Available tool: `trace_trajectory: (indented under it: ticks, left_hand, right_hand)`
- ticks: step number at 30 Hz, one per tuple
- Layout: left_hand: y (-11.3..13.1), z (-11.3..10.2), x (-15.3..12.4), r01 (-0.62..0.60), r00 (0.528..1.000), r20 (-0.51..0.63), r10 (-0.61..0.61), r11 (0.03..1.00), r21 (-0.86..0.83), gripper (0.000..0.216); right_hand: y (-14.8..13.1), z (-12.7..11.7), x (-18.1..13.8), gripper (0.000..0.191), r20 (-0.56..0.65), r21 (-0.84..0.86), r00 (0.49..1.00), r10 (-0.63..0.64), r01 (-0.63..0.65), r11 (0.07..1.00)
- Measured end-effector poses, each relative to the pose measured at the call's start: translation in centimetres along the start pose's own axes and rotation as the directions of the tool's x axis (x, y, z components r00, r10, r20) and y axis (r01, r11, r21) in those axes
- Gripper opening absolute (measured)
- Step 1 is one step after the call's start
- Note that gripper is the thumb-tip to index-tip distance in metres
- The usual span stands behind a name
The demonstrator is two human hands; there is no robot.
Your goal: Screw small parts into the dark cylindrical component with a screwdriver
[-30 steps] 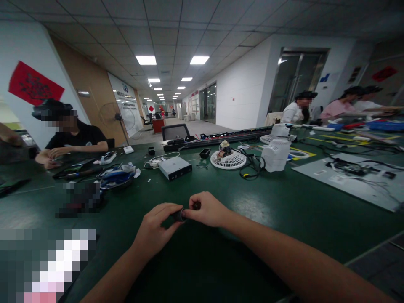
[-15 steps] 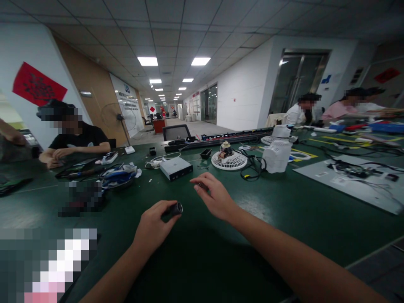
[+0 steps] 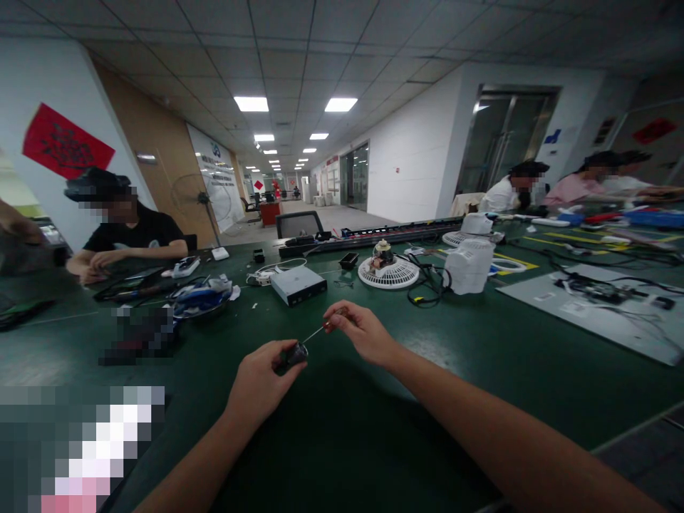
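Note:
My left hand (image 3: 261, 381) is closed around a small dark cylindrical part (image 3: 293, 354) with a shiny round end, held just above the green table (image 3: 481, 342). My right hand (image 3: 359, 329) pinches a thin screwdriver (image 3: 316, 332) by its handle. The metal shaft slants down to the left, and its tip sits at the open end of the cylindrical part. Both forearms reach in from the bottom of the view.
A grey metal box (image 3: 298, 283), a white fan grille with a motor (image 3: 388, 271), a white fan housing (image 3: 469, 265) and cables lie farther back. A grey mat with parts (image 3: 593, 299) is at the right. People sit at the left (image 3: 125, 228) and far right (image 3: 513, 189).
My hands were together on the cylindrical part, then my right hand pulled away toward the table. It now holds a thin screwdriver pointed at the part; my left hand stayed.

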State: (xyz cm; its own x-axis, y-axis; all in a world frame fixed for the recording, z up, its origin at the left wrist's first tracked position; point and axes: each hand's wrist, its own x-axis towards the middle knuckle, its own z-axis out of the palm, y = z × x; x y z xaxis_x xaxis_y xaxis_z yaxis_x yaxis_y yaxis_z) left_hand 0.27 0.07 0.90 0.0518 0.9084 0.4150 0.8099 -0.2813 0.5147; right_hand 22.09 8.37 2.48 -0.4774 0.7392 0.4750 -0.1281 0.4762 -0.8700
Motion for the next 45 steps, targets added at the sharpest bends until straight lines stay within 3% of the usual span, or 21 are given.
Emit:
trace_trajectory:
  ticks: [5, 14, 21, 26, 28, 30, 33, 36, 38, 41, 45]
  left_hand:
    - [0.1, -0.1, 0.1, -0.028, 0.999, -0.029, 0.029, 0.999, 0.039, 0.033]
    - [0.0, -0.2, -0.1, -0.054, 0.998, -0.023, 0.055, 0.998, 0.036, 0.034]
    - [0.3, -0.1, -0.1, -0.025, 1.0, 0.001, 0.025, 0.999, 0.044, 0.035]
    - [0.0, 0.1, 0.0, -0.004, 0.999, -0.036, 0.007, 0.998, 0.07, 0.035]
    - [-0.1, 0.1, 0.0, -0.001, 0.999, -0.052, 0.005, 0.997, 0.078, 0.034]
    - [-0.2, 0.1, 0.0, -0.002, 0.998, -0.055, 0.006, 0.997, 0.078, 0.035]
    - [-0.2, 0.0, 0.0, -0.002, 0.999, -0.035, 0.004, 0.997, 0.08, 0.034]
    - [-0.2, 0.0, -0.1, 0.004, 1.0, -0.014, -0.002, 0.995, 0.096, 0.035]
    - [-0.1, 0.0, 0.0, 0.007, 1.0, -0.003, -0.007, 0.994, 0.106, 0.036]
    - [0.0, 0.0, 0.0, 0.0, 1.0, 0.007, -0.001, 0.994, 0.111, 0.036]
    - [0.2, -0.1, -0.1, -0.048, 0.998, 0.033, 0.045, 0.994, 0.094, 0.035]
  right_hand:
    - [0.5, -0.1, 0.2, 0.027, 0.001, 0.018, 0.998, 0.065, -0.065, 0.998]
    - [0.2, -0.4, 0.1, 0.028, 0.013, -0.012, 1.0, 0.017, -0.017, 1.0]
    - [-0.5, -0.6, -0.2, 0.026, -0.024, -0.173, 0.999, -0.03, 0.026, 0.985]
    - [-1.7, -0.6, -0.8, 0.019, -0.079, -0.577, 0.972, -0.221, 0.136, 0.805]
    - [-2.1, -0.6, -0.9, 0.017, -0.085, -0.646, 0.937, -0.339, 0.207, 0.735]
    - [-2.3, -0.6, -0.9, 0.015, -0.023, -0.671, 0.926, -0.376, 0.264, 0.693]
    - [-2.3, -0.6, -0.7, 0.015, 0.136, -0.746, 0.956, -0.261, 0.272, 0.608]
    - [-2.1, -0.9, -0.5, 0.015, 0.178, -0.869, 0.984, 0.002, 0.156, 0.469]
    - [-1.8, -1.4, -0.5, 0.024, 0.171, -0.91, 0.961, 0.218, 0.069, 0.41]
    - [-1.3, -2.1, -0.6, 0.028, 0.194, -0.902, 0.897, 0.398, 0.004, 0.432]
    - [-0.9, -2.0, -0.5, 0.025, 0.248, -0.807, 0.897, 0.367, -0.019, 0.591]
